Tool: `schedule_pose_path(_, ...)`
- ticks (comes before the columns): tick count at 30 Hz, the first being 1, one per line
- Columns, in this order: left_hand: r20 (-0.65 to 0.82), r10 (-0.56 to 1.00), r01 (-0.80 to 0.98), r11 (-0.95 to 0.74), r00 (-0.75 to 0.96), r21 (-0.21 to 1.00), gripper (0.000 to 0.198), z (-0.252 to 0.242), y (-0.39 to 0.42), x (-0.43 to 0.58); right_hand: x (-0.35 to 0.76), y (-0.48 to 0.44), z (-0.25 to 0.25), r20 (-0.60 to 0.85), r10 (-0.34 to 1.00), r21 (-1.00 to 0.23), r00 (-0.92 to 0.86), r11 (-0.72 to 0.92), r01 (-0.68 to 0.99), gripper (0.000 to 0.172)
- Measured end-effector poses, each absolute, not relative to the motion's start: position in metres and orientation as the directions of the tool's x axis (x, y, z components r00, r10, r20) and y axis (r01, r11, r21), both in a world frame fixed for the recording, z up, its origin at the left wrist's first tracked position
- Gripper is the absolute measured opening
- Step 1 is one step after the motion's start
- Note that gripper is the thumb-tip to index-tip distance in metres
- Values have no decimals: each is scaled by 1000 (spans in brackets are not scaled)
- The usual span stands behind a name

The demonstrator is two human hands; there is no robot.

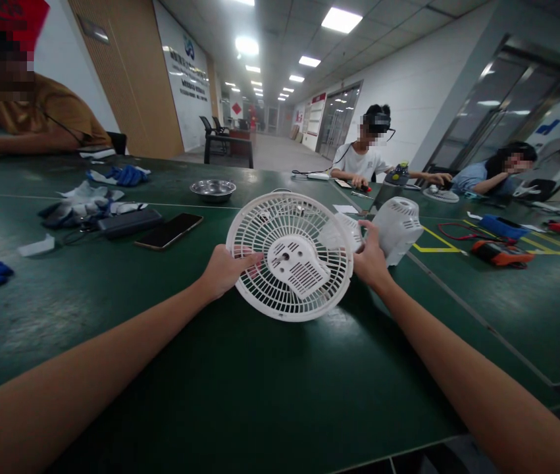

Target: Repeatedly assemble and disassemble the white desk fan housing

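Note:
A round white plastic fan grille is held up over the table, tilted, its vented hub plate facing me. My left hand is closed on its left rim, the thumb lying over the slats. At the opposite rim my right hand is closed around the edge, with some fingers hidden behind it. A pale plastic piece shows behind the grille's upper right; I cannot tell whether it is attached. Just beyond my right hand stands a white vented plastic housing.
On the green table lie a phone, a black case, gloves and a metal bowl. To the right are an orange-and-black device and a blue pouch. Several people sit around the table.

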State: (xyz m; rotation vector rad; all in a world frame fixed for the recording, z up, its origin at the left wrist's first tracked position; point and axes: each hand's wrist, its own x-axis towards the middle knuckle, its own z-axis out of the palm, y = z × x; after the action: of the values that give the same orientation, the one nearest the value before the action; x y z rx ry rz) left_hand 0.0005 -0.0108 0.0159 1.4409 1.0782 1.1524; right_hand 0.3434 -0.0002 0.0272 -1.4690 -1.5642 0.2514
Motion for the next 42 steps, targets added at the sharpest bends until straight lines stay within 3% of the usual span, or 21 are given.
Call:
schedule_pose_path(3, 99, 982, 87, -114, 161, 990, 20, 16, -9, 0, 362, 9, 22, 502, 852, -499, 151, 143, 855, 75)
schedule_pose_path(6, 25, 991, 83, -37, 135, 996, 17, 14, -6, -1, 365, 12, 23, 533, 840, -405, 105, 144, 903, 62)
schedule_pose_path(10, -32, 993, 23, 30, 116, 999, 19, 10, -1, -1, 369, 8, 40, 780, 615, -277, 114, 177, 944, 52)
schedule_pose_path(13, -28, 994, 5, 28, 107, 1000, 19, 8, 1, -2, 387, 7, 51, 875, 398, -319, 276, 45, 947, 65)
schedule_pose_path(15, -26, 995, 18, 24, 101, 1000, 18, 8, 3, -3, 404, 11, 50, 848, 355, -415, 393, -14, 910, 75)
schedule_pose_path(19, -24, 996, 51, 20, 81, 999, 16, 9, 3, -5, 431, 24, 28, 574, 563, -691, 594, -57, 721, 91)
schedule_pose_path(22, -29, 997, 54, 25, 68, 998, 15, 12, 2, -6, 440, 33, 12, 385, 658, -771, 648, -156, 617, 92)
schedule_pose_path(26, -34, 997, 54, 30, 74, 998, 17, 15, 0, -5, 439, 37, 12, 407, 585, -786, 701, -167, 596, 85)
schedule_pose_path(32, -25, 995, 61, 19, 97, 998, 16, 15, 0, -6, 410, 28, 45, 635, 467, -745, 615, 161, 648, 75)
schedule_pose_path(35, -14, 996, 59, 9, 87, 998, 17, 13, 2, -6, 387, 19, 49, 649, 541, -718, 534, 204, 665, 76)
schedule_pose_path(39, -5, 995, 48, 0, 100, 999, 19, 9, 4, -7, 365, 14, 35, 507, 746, -723, 431, 97, 684, 76)
schedule_pose_path(42, 2, 996, 45, -6, 92, 999, 20, 6, 7, -8, 364, 16, 29, 478, 776, -722, 411, 81, 687, 75)
